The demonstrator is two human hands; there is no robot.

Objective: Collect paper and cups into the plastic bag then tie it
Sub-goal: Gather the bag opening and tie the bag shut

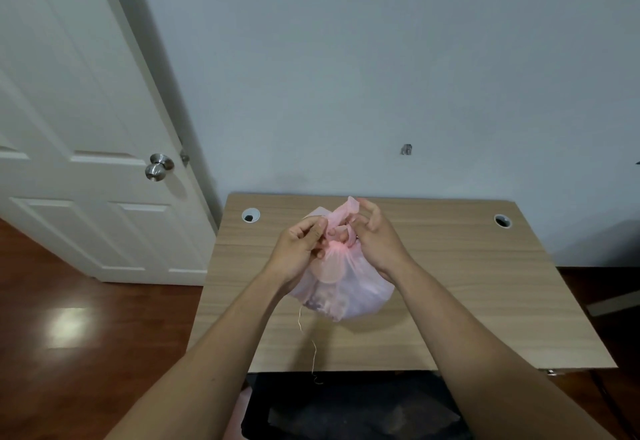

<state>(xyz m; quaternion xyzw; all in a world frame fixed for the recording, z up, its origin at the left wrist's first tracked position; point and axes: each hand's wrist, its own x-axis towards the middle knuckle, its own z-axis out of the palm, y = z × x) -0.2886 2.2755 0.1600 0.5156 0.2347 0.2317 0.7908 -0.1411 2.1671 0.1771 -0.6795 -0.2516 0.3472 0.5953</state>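
The translucent pink plastic bag (346, 287), already filled, sits mid-counter (485, 283). The left hand (298, 249) and right hand (377, 242) each pinch a handle at its far top; only the knot seems left.

Your view is evenly, softly lit and rather dim. A bright glare patch lies on the glossy reddish-brown wooden floor (69, 327), far left of your left hand (298, 249). Below both hands a soft shadow falls on the pale wood-grain desk (485, 283). Wide-angle distortion bends the white panelled door (86, 127); the image is slightly soft.
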